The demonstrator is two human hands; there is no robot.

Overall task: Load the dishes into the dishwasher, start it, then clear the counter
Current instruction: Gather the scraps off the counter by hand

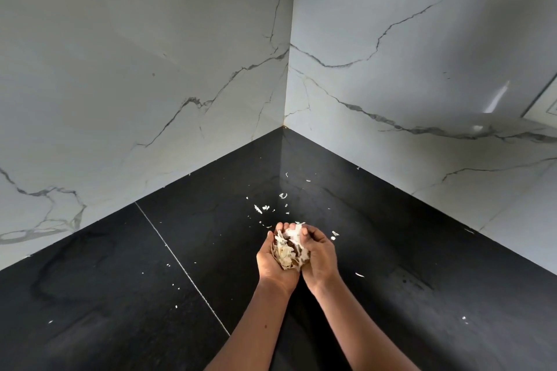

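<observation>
Curled fingers (305, 232) of both hands cupped a clump of scraps (291, 250), pale and flaky, between the palms. The left hand (275, 262) and right hand (322, 256) met edge to edge over the black counter (120, 295); contact with it could not be told. Loose flakes (262, 208) lay scattered on the counter beyond the fingertips, toward the corner of two marble walls (150, 69).

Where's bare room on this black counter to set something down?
Barest: the counter left of the seam, up to the left wall, and the far corner. Along the right wall, mostly bare. Crowded: flecks just beyond the left hand and right hand cupping a pile of scraps.
</observation>
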